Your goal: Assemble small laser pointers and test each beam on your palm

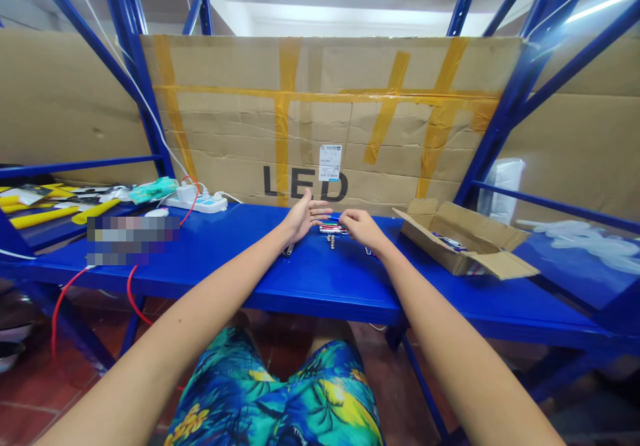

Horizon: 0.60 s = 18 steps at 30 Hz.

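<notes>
On the blue shelf top, my left hand (300, 221) is open, palm turned inward and fingers stretched to the right. My right hand (362, 229) is closed, its fingertips pinching what looks like a slim blue tube (332, 218) that points at my left fingers. Just below lie several slim red and silver tubes (331, 229) side by side. In front of them is a small cluster of silver metal pieces (331, 241), too small to name. Dark metal pieces (289, 249) lie partly hidden by my left wrist. A small blue and silver item (369, 251) lies beside my right wrist.
At the right stands an open cardboard box (440, 256) with blue and silver items (451, 241) inside. A white power strip (200, 201) with cables is at the left, near yellow-handled items (47, 216). A large cardboard sheet (235, 126) marked LED rises behind, between blue posts.
</notes>
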Each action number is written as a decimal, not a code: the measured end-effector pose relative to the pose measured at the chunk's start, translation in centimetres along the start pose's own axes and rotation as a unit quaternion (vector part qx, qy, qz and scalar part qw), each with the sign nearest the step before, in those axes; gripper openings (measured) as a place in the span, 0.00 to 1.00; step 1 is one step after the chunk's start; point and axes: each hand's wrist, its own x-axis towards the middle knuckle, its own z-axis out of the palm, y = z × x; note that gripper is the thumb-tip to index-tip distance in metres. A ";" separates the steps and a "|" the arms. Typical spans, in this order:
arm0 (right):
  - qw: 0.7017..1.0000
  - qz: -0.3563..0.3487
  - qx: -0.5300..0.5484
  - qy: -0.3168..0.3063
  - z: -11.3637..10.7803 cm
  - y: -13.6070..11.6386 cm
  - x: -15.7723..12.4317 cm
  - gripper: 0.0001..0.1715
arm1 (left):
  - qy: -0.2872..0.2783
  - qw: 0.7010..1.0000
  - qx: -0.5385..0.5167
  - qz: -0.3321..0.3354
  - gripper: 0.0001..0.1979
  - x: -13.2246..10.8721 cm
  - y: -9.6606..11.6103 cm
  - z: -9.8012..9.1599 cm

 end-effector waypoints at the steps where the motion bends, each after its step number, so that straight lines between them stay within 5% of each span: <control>1: 1.000 -0.008 -0.008 0.009 -0.1 0.1 0.1 0.11 | -0.006 0.999 -0.031 -0.009 0.38 -0.1 0.2 -0.2; 7: 0.998 -0.033 -0.018 0.043 -0.3 -0.2 0.1 0.12 | -0.016 0.995 -0.101 -0.002 0.41 -0.3 0.7 -1.2; 18: 0.997 -0.054 -0.038 0.035 -0.4 -0.7 -0.3 0.11 | -0.020 0.999 -0.044 0.023 0.40 -0.3 0.8 -1.4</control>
